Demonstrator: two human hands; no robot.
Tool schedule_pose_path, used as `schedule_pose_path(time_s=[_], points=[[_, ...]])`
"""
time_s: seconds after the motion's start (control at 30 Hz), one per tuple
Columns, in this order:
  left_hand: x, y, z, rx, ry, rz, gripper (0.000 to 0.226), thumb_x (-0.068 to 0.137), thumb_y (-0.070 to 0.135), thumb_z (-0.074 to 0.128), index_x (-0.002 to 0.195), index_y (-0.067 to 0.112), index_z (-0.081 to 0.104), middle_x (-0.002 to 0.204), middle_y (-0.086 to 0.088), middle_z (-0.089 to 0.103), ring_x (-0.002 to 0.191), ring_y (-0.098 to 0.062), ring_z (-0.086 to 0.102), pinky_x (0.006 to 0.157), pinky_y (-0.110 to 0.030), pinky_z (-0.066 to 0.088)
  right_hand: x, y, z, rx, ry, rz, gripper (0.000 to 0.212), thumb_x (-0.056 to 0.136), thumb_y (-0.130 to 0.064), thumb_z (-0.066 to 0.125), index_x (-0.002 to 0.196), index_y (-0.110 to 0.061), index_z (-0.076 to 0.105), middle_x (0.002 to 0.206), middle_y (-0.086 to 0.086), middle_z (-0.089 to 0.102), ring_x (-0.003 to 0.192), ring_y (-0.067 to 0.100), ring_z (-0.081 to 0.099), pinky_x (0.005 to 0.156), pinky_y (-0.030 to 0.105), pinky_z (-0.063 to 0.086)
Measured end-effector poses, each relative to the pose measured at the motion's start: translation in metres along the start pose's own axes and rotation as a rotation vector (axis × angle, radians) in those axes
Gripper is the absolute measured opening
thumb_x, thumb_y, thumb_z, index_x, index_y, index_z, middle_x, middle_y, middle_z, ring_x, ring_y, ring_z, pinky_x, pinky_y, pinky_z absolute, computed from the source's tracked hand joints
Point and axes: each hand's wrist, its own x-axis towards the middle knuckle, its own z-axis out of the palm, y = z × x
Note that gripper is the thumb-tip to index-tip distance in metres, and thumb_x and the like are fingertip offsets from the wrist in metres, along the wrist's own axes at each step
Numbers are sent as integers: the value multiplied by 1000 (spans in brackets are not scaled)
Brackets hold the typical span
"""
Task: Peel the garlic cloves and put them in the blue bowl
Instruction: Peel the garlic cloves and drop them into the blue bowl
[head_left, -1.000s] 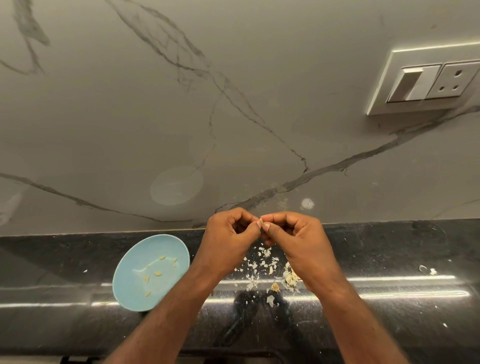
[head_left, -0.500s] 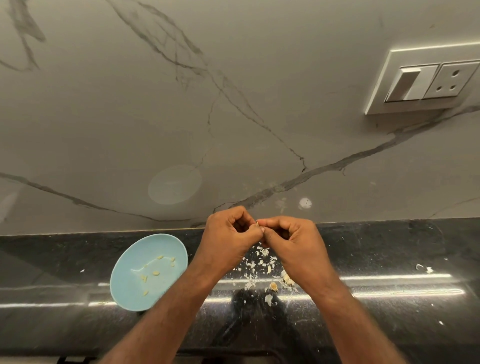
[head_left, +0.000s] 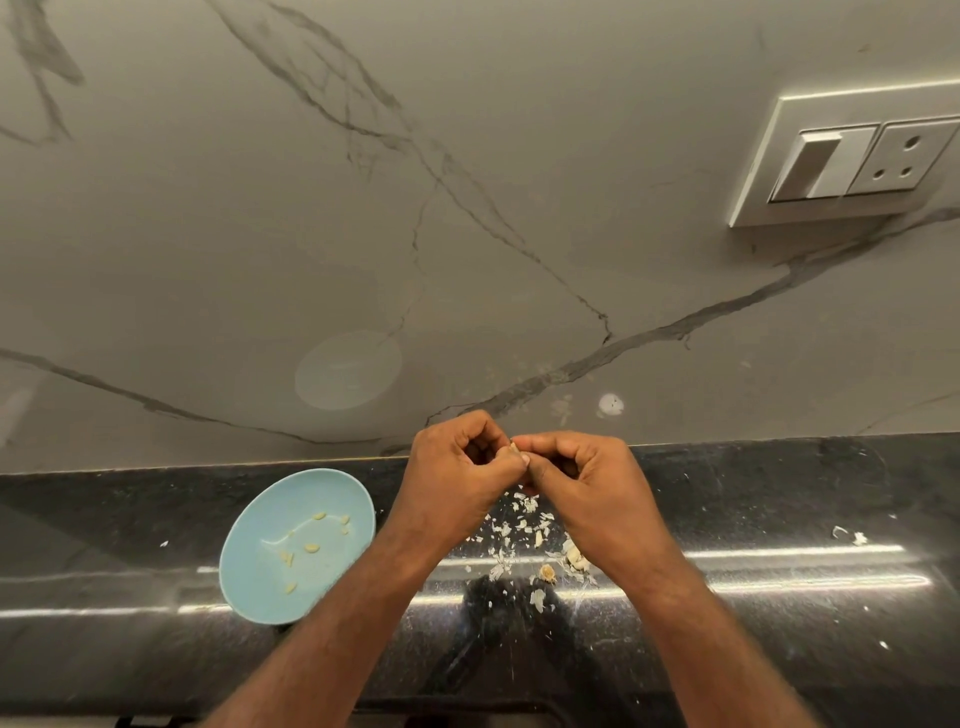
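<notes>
My left hand (head_left: 462, 478) and my right hand (head_left: 582, 483) meet fingertip to fingertip above the black counter, both pinching a small garlic clove (head_left: 515, 448) that is mostly hidden between the fingers. The blue bowl (head_left: 249, 582) sits on the counter to the left of my left forearm, with several peeled cloves (head_left: 311, 547) inside. Below my hands lie scattered garlic skins (head_left: 519, 525) and a few unpeeled garlic pieces (head_left: 574, 557), partly hidden by my right wrist.
The black counter (head_left: 779, 519) runs across the frame and meets a marbled wall (head_left: 467, 234) just behind my hands. A white switch and socket plate (head_left: 857, 156) is on the wall at upper right. Stray skin bits (head_left: 847, 535) lie on the counter at right.
Both hands stayed together at the clove, with small finger movements as they work at it. The bowl and the skins on the counter have not moved.
</notes>
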Motion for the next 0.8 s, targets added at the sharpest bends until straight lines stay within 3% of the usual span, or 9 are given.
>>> schedule_pose_path(time_s=[0.33,0.47,0.67,0.8], points=[[0,-1,2,-29,-15,9,19,83,7,73,68,12,63,54,7,56,49,-2,45,50,-17,40,3,9,0,34,-5,45,15,98,-12,62,100,-18,76,87,3,76,84,23,71,77,30,60],[0,-2,2,-51,-13,-9,17,84,8,73,70,13,64,54,8,58,50,-1,46,50,-15,40,4,11,-1,117,-12,77,13,96,-13,65,100,-16,77,86,8,76,79,19,70,75,28,58],[-1,0,4,-60,23,-25,16,87,13,64,71,11,62,57,7,53,52,-4,43,50,-16,39,5,10,3,366,68,169,12,93,-12,66,98,-13,77,82,2,72,64,11,57,54,22,49],[2,-5,4,-24,67,-111,25,95,11,48,72,8,58,62,0,57,57,-8,52,53,-17,43,5,11,1,425,59,202,15,97,-12,60,100,-9,74,78,2,66,61,11,54,50,21,46]])
